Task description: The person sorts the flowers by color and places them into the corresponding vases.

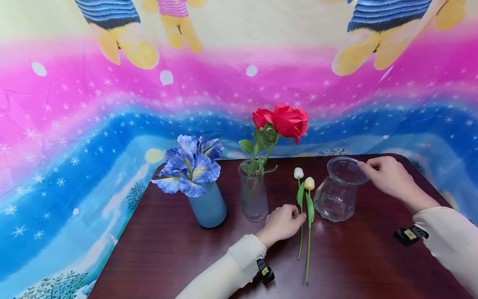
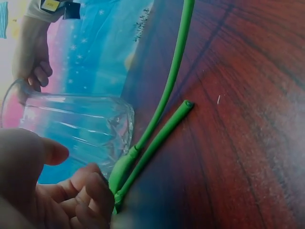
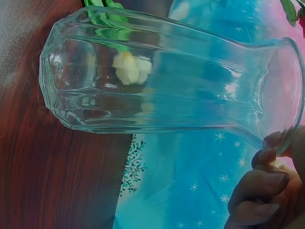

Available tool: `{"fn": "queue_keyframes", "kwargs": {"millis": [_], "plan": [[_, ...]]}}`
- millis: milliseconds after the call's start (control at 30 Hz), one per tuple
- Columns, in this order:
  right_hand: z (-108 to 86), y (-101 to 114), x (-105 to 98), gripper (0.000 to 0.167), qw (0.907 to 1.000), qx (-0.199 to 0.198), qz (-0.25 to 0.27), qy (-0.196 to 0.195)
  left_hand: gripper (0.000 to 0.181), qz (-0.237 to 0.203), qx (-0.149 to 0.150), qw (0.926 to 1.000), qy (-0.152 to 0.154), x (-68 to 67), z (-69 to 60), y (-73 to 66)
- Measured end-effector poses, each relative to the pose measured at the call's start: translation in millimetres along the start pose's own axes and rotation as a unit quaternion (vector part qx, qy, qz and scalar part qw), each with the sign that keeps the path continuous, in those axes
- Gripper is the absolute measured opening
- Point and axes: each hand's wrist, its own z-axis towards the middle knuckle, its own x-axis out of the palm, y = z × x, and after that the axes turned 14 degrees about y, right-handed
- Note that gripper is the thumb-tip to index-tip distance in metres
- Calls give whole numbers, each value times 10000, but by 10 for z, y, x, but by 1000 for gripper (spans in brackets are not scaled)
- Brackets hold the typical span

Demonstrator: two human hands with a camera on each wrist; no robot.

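Note:
On the dark wooden table lie two tulips side by side, a white tulip [image 1: 298,173] and a pale yellow tulip [image 1: 309,183], with green leaves and stems. My left hand [image 1: 285,222] is right beside their stems, its fingers loosely curled. In the left wrist view a gap shows between thumb and fingers; whether the fingertips touch a stem [image 2: 164,136] cannot be told. A clear glass vase [image 1: 336,203] with a flared rim and faceted base holds nothing. My right hand [image 1: 390,176] pinches its rim from the right between thumb and fingers.
Left of the tulips stands a ribbed glass vase [image 1: 254,203] holding red roses [image 1: 289,120]. Farther left is a blue vase [image 1: 209,207] with blue-violet flowers [image 1: 192,166]. A printed cloth [image 1: 224,83] hangs behind the table [image 1: 168,257].

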Motion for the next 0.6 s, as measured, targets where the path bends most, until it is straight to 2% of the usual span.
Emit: {"fn": "queue_keyframes", "kwargs": {"millis": [133,333,600], "plan": [[0,2,5,52,10000,16,19,26,39,19,-268,9996,105,17,36,13],[-6,3,1,52,9999,80,58,109,38,396,-638,9971,130,57,102,17],[-13,0,-1,52,9999,63,43,137,44,1096,-761,9910,104,132,191,-25]]}}
